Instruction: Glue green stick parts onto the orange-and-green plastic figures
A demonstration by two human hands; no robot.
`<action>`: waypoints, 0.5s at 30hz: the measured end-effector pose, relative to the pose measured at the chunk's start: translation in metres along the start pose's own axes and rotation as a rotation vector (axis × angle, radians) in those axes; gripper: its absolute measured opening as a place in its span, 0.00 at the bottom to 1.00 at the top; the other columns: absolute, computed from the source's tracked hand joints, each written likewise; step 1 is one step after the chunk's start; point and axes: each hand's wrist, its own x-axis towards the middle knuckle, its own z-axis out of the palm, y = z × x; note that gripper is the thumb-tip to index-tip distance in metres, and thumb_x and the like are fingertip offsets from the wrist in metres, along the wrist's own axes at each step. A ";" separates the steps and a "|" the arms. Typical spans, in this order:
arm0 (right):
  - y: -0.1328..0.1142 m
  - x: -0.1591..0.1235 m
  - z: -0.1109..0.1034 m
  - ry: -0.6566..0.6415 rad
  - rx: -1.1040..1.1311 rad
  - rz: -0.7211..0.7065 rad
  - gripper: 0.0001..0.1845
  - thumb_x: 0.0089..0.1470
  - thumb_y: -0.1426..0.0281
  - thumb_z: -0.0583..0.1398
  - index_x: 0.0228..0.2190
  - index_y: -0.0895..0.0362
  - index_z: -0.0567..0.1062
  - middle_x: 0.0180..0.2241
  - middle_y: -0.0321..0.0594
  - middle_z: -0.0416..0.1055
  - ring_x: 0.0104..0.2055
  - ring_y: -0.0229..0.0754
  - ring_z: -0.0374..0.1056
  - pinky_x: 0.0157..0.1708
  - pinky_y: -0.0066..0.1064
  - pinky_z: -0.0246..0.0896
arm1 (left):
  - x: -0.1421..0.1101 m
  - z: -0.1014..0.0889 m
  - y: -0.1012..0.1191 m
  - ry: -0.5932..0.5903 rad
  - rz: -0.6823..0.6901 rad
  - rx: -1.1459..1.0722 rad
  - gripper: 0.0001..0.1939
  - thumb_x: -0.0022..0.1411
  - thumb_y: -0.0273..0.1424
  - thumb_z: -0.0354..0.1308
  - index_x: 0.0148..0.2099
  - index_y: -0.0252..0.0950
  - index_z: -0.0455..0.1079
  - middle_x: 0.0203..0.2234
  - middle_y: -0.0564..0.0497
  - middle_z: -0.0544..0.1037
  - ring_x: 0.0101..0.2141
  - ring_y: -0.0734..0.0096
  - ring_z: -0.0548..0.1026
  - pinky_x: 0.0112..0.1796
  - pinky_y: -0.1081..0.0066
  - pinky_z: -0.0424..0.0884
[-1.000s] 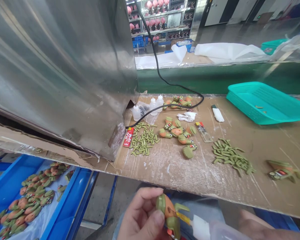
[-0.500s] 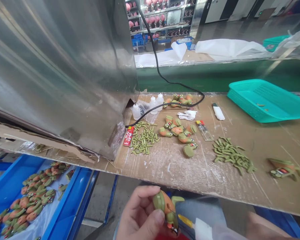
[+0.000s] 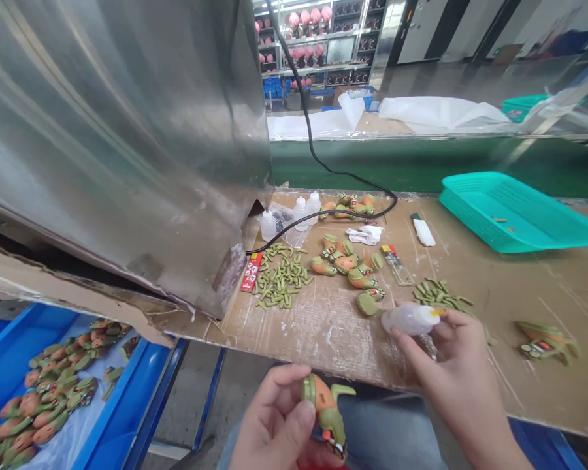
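My left hand (image 3: 274, 427) is closed round an orange and green toy figure (image 3: 325, 408), held below the near edge of the cardboard-covered table (image 3: 333, 320). My right hand (image 3: 453, 362) is over the table's near edge, shut on a small clear glue bottle (image 3: 411, 319) with a yellow tip, lying sideways in my fingers. It hovers beside a heap of small green parts (image 3: 438, 295). Another heap of green parts (image 3: 280, 275) and several more toy figures (image 3: 349, 264) lie further in on the table.
A large steel housing (image 3: 122, 130) fills the left. A blue bin (image 3: 53, 391) of toy figures sits lower left. A teal basket (image 3: 514, 212) stands at right, a lone figure (image 3: 543, 341) near it. Small bottles (image 3: 298, 212), a black cable (image 3: 323, 163), a red pack (image 3: 251, 271) lie around.
My right hand has risen from below the table edge with the glue bottle, away from the figure and over to the green parts. My left hand keeps holding the figure.
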 end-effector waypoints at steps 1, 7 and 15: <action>0.001 0.001 0.002 0.015 -0.002 0.032 0.24 0.49 0.60 0.63 0.43 0.55 0.60 0.41 0.51 0.72 0.42 0.54 0.71 0.36 0.42 0.70 | 0.000 -0.002 0.001 0.002 0.001 -0.001 0.13 0.44 0.34 0.69 0.36 0.44 0.77 0.24 0.54 0.82 0.20 0.73 0.78 0.23 0.74 0.73; -0.036 -0.008 0.004 0.192 -0.262 -0.168 0.12 0.51 0.63 0.61 0.36 0.58 0.71 0.33 0.46 0.70 0.32 0.49 0.67 0.36 0.42 0.64 | 0.001 -0.010 0.005 0.053 0.046 -0.066 0.13 0.43 0.34 0.70 0.35 0.43 0.77 0.24 0.54 0.82 0.20 0.70 0.78 0.22 0.72 0.75; -0.048 0.038 0.102 -0.511 -0.335 -0.562 0.06 0.57 0.78 0.56 0.35 0.59 0.73 0.35 0.43 0.68 0.40 0.45 0.63 0.40 0.36 0.62 | -0.003 -0.015 0.009 0.070 0.080 -0.096 0.13 0.42 0.33 0.70 0.35 0.44 0.78 0.23 0.54 0.82 0.18 0.70 0.78 0.21 0.71 0.75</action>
